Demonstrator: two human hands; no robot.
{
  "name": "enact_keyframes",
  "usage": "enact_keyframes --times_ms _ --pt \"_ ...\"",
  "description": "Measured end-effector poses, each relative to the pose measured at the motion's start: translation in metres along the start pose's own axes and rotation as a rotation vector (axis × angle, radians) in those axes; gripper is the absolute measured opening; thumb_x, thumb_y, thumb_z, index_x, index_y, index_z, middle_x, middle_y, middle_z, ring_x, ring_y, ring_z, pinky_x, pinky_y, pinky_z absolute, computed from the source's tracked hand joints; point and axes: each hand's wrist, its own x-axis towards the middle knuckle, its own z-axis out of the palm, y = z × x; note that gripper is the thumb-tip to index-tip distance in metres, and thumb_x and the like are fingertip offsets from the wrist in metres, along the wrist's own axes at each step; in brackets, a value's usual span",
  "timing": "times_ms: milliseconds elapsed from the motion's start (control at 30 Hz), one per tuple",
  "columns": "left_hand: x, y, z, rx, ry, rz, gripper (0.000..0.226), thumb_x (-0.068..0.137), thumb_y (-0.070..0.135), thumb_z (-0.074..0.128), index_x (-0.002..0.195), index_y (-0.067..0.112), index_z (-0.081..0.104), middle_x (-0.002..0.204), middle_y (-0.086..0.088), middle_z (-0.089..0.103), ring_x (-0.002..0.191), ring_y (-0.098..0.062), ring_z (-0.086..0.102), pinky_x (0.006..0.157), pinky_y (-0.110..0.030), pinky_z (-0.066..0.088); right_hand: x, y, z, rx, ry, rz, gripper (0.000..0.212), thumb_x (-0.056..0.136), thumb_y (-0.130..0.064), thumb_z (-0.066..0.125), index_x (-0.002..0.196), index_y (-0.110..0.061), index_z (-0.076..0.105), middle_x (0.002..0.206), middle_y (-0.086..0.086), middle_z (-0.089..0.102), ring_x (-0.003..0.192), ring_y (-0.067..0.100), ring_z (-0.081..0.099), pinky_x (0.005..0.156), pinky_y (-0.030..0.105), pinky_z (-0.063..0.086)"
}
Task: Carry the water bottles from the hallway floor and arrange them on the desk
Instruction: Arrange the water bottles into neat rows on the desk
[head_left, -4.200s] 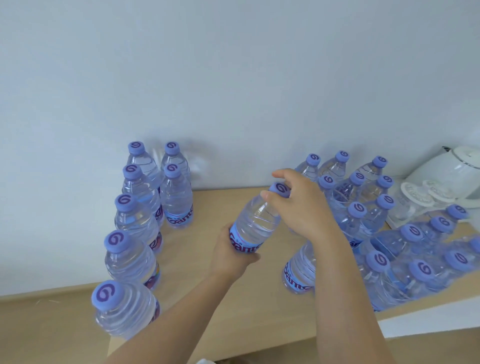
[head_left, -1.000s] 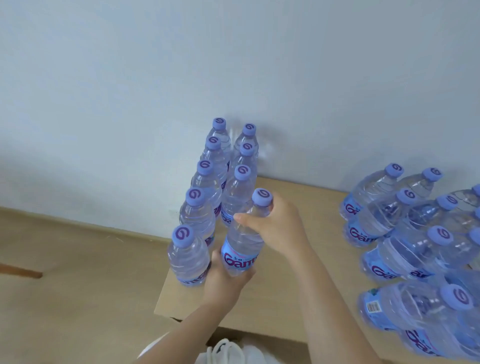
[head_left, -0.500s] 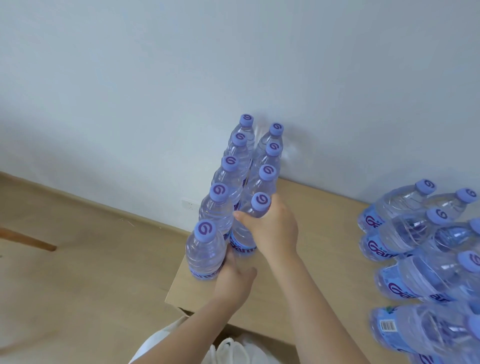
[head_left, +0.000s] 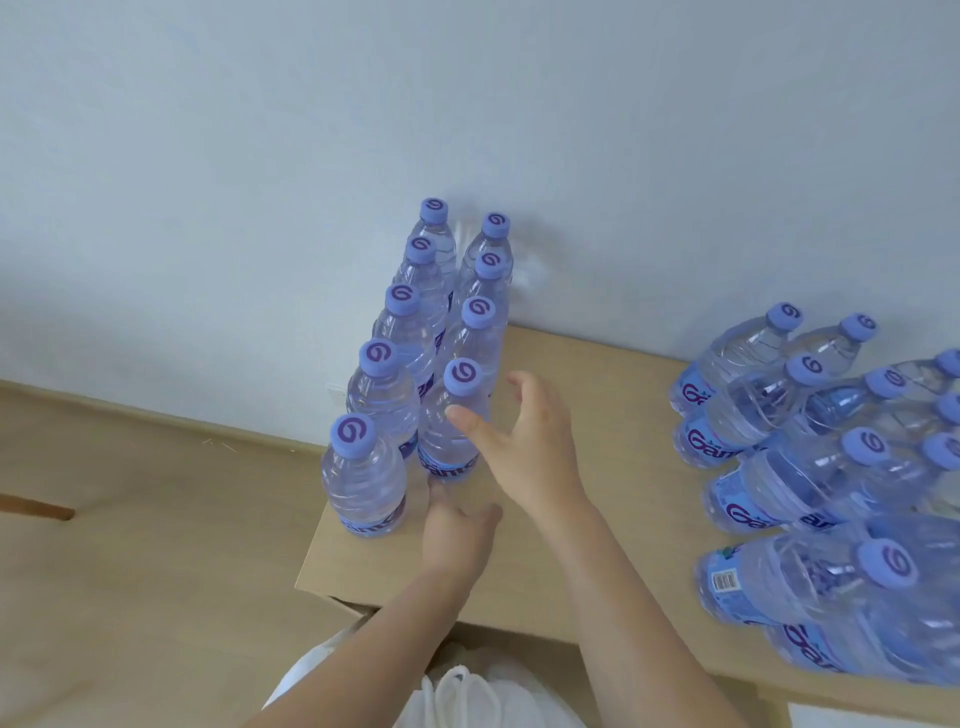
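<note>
Two rows of clear water bottles with purple caps stand along the left end of the wooden desk (head_left: 582, 364), running back to the wall. The front bottle of the right row (head_left: 451, 431) stands upright on the desk. My right hand (head_left: 519, 441) hovers just right of it, fingers spread and off the bottle. My left hand (head_left: 457, 530) lies below the bottle's base, fingertips at its foot, holding nothing. The front bottle of the left row (head_left: 363, 478) stands near the desk's corner.
A large cluster of the same bottles (head_left: 810, 457) fills the desk's right side. The wooden floor (head_left: 130, 545) lies to the left, below the desk edge. A white wall (head_left: 467, 104) backs the desk. White clothing shows at the bottom.
The bottle I carried from the right cluster now stands in the right row. My right hand has let go of its cap and opened; my left hand has slid back from its base.
</note>
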Motion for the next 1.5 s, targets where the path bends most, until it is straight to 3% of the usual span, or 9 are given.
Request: enact_keyframes --times_ms 200,467,633,900,1000,1133,1300,1433,1500 --pt "-0.032 -0.008 0.053 0.055 -0.176 -0.053 0.084 0.083 0.011 0.061 0.15 0.01 0.01 0.154 -0.01 0.022 0.14 -0.02 0.027 0.111 -0.038 0.029 -0.025 0.038 -0.081 -0.043 0.305 0.022 0.033 0.085 -0.029 0.066 0.109 -0.007 0.06 0.109 0.004 0.056 0.11 0.02 0.047 0.082 0.015 0.027" --pt "-0.064 -0.02 0.104 0.301 -0.495 0.07 0.079 0.083 0.017 0.059 0.15 0.017 0.016 0.153 -0.002 0.028 0.137 -0.013 0.034 0.101 -0.025 0.034 -0.076 0.09 -0.178 -0.235 0.836 0.09 0.013 0.083 -0.013 0.067 0.092 -0.004 0.063 0.092 0.006 0.058 0.088 0.026 0.051 0.069 0.017 0.025" --pt "-0.066 -0.023 0.102 0.343 -0.584 0.112 0.074 0.084 0.011 0.059 0.148 0.012 0.022 0.15 0.0 0.033 0.132 -0.012 0.04 0.087 -0.02 0.035 -0.084 0.13 -0.173 -0.143 0.578 0.381 0.025 0.09 -0.015 0.055 0.115 -0.009 0.057 0.116 0.002 0.052 0.093 0.016 0.048 0.076 0.02 0.029" --pt "-0.064 -0.009 0.062 0.594 -0.602 0.385 0.083 0.079 0.019 0.066 0.148 0.021 0.021 0.15 0.006 0.033 0.11 0.001 0.048 0.077 0.0 0.027 -0.094 0.109 -0.16 -0.095 0.553 0.231 0.031 0.094 -0.004 0.049 0.124 -0.009 0.054 0.112 0.0 0.052 0.108 0.018 0.05 0.083 0.018 0.032" --pt "-0.065 0.002 0.054 0.663 -0.619 0.542 0.099 0.073 0.03 0.074 0.15 0.03 0.01 0.15 0.019 0.024 0.13 0.001 0.033 0.087 -0.001 0.021 -0.103 0.076 -0.157 -0.036 0.496 0.152 0.037 0.093 -0.006 0.05 0.127 -0.02 0.052 0.101 -0.016 0.052 0.101 0.008 0.052 0.08 0.016 0.033" --pt "-0.079 0.017 0.047 0.379 -0.677 0.584 0.113 0.056 0.028 0.085 0.147 0.033 0.018 0.141 0.025 0.037 0.126 0.004 0.041 0.098 -0.019 0.039 -0.113 0.022 -0.156 0.069 0.452 0.006 0.038 0.09 -0.016 0.056 0.123 -0.035 0.053 0.102 -0.026 0.059 0.098 -0.007 0.054 0.081 0.008 0.038" --pt "-0.106 0.018 0.015 0.039 -0.546 0.515 0.069 0.049 0.012 0.078 0.107 0.034 0.049 0.089 0.016 0.064 0.074 -0.001 0.062 0.057 -0.014 0.047 -0.105 -0.027 -0.148 0.353 0.493 -0.014 0.047 0.073 -0.029 0.077 0.115 -0.034 0.057 0.108 -0.019 0.065 0.098 -0.016 0.054 0.083 0.005 0.041" --pt "-0.113 0.059 -0.026 0.166 -0.882 0.525 0.025 0.055 0.004 0.067 0.076 0.007 0.055 0.063 0.013 0.057 0.056 0.0 0.051 0.053 -0.01 0.042 -0.096 -0.033 -0.145 0.666 0.114 -0.004 0.053 0.056 -0.033 0.076 0.106 -0.027 0.059 0.108 -0.006 0.066 0.099 0.008 0.063 0.08 0.024 0.05" --pt "-0.111 0.077 -0.044 0.142 -1.233 0.489 0.018 0.061 -0.009 0.06 0.078 -0.013 0.052 0.067 -0.015 0.052 0.062 -0.021 0.047 0.054 -0.026 0.037 -0.091 -0.034 -0.139 0.772 0.002 -0.003 0.031 0.061 -0.028 0.071 0.09 -0.02 0.065 0.09 0.003 0.071 0.084 0.017 0.065 0.076 0.031 0.05"
